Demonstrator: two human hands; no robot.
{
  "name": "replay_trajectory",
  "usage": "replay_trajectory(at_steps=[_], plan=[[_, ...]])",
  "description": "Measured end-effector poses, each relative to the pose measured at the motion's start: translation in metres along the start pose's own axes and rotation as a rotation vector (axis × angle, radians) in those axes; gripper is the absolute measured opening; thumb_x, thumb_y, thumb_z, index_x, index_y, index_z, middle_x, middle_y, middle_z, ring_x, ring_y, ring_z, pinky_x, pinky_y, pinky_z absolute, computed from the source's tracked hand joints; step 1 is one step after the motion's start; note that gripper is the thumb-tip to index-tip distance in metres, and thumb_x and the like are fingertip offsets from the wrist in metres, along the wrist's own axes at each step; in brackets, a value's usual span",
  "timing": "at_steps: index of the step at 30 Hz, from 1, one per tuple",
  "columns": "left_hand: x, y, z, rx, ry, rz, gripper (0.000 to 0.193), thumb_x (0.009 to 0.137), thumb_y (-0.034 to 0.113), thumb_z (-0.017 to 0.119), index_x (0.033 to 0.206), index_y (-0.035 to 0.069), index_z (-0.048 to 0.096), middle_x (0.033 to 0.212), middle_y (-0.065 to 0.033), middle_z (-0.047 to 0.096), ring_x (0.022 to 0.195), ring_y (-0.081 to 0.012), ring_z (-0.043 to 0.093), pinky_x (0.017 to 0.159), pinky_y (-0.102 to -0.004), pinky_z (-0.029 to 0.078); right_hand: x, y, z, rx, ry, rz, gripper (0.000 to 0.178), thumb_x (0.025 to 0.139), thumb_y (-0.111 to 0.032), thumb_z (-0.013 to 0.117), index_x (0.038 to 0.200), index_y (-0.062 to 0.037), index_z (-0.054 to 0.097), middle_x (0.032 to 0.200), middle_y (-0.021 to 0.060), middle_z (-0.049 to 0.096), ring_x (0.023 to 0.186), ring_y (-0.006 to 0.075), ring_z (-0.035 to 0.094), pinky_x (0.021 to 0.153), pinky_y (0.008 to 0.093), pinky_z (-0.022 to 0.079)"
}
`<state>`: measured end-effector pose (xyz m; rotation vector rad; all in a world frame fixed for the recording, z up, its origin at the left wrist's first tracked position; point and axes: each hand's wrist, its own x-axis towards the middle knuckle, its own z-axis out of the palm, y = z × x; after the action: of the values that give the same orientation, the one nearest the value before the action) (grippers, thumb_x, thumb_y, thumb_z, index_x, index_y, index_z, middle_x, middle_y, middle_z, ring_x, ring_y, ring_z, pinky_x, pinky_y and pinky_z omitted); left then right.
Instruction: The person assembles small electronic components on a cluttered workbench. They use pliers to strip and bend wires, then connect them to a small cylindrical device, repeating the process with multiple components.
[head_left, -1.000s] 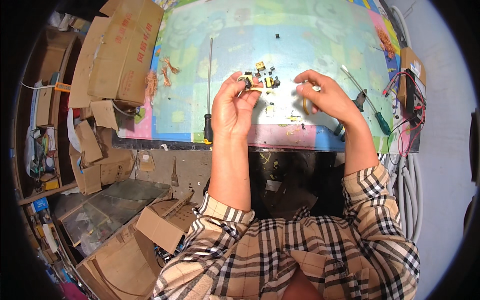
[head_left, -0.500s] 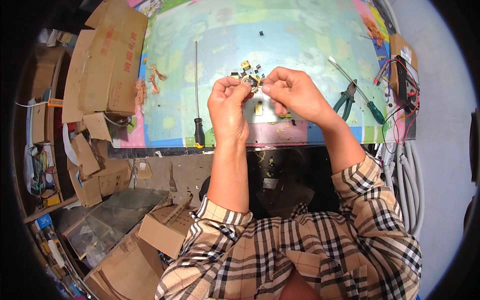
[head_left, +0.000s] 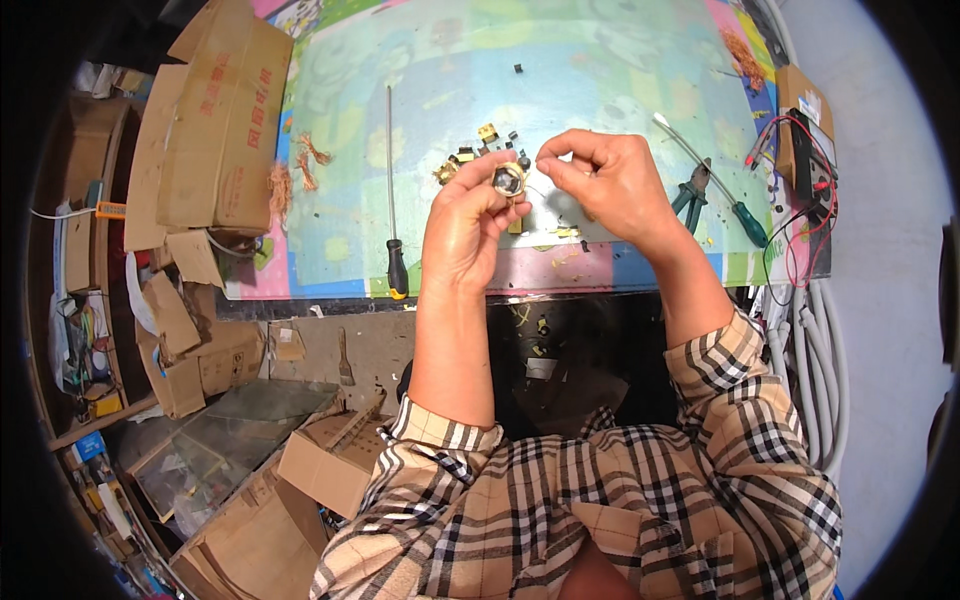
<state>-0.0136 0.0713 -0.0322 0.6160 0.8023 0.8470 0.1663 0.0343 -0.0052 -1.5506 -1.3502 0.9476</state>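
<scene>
My left hand (head_left: 465, 225) is closed on a small round part (head_left: 509, 180) with a cream-yellow ring and a dark, shiny middle, held up above the table. To its right, my right hand (head_left: 605, 180) is pinched, thumb against forefinger, a little apart from the part. A thin pale strand seems to run between them, but what the right fingertips hold is too small to make out. Beyond the hands lie several small yellow and black pieces (head_left: 487, 133). More yellow bits (head_left: 565, 232) are scattered nearer the table edge.
A long screwdriver (head_left: 397, 265) lies left of my hands. At right are pliers (head_left: 692, 195), a green-handled screwdriver (head_left: 748, 222) and a black meter with red leads (head_left: 822, 187). Copper wire bundles (head_left: 308, 160) lie by a large cardboard box (head_left: 215, 130). A patterned cover (head_left: 350, 60) spreads over the table.
My right hand has drawn slightly right, away from the round part. The left hand has turned the part, so its ring and dark middle now face up.
</scene>
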Motion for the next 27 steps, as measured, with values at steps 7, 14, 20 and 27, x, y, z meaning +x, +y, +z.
replay_trajectory(at_steps=[7, 14, 20, 27], plan=[[-0.002, -0.001, 0.004, 0.094, 0.057, 0.014, 0.021, 0.084, 0.0, 0.064, 0.105, -0.001, 0.061, 0.096, -0.0094, 0.065, 0.089, -0.0209, 0.063, 0.086, -0.0389, 0.054, -0.001, 0.001, -0.005, 0.089, -0.012, -0.032, 0.016, 0.081, -0.018, 0.067, 0.087, -0.0042, 0.072, 0.051, -0.0014, 0.042, 0.051, 0.0061, 0.037, 0.047, 0.0257, 0.031], [-0.002, -0.001, 0.007, 0.023, 0.105, 0.196, 0.021, 0.083, 0.003, 0.069, 0.103, 0.002, 0.062, 0.107, -0.0085, 0.062, 0.099, -0.0191, 0.057, 0.093, -0.0368, 0.044, -0.001, -0.001, -0.014, 0.101, -0.03, -0.031, 0.014, 0.08, -0.016, 0.068, 0.085, -0.0034, 0.071, 0.051, -0.002, 0.041, 0.051, 0.0058, 0.037, 0.048, 0.0259, 0.03], [0.003, -0.008, -0.001, -0.082, 0.079, 0.208, 0.02, 0.084, 0.003, 0.068, 0.103, 0.005, 0.061, 0.101, -0.007, 0.064, 0.097, -0.0191, 0.058, 0.092, -0.0371, 0.045, -0.001, -0.003, -0.009, 0.071, -0.034, -0.061, 0.014, 0.081, -0.015, 0.068, 0.085, -0.0022, 0.07, 0.052, -0.003, 0.043, 0.052, 0.0054, 0.038, 0.048, 0.0251, 0.031], [0.003, -0.005, -0.003, -0.252, 0.069, 0.187, 0.021, 0.086, 0.004, 0.068, 0.105, 0.005, 0.059, 0.1, -0.0076, 0.064, 0.098, -0.0197, 0.059, 0.094, -0.0371, 0.045, -0.005, -0.006, -0.007, 0.135, -0.049, -0.056, 0.012, 0.081, -0.013, 0.068, 0.084, -0.0017, 0.07, 0.053, -0.004, 0.044, 0.052, 0.0043, 0.037, 0.048, 0.0243, 0.031]])
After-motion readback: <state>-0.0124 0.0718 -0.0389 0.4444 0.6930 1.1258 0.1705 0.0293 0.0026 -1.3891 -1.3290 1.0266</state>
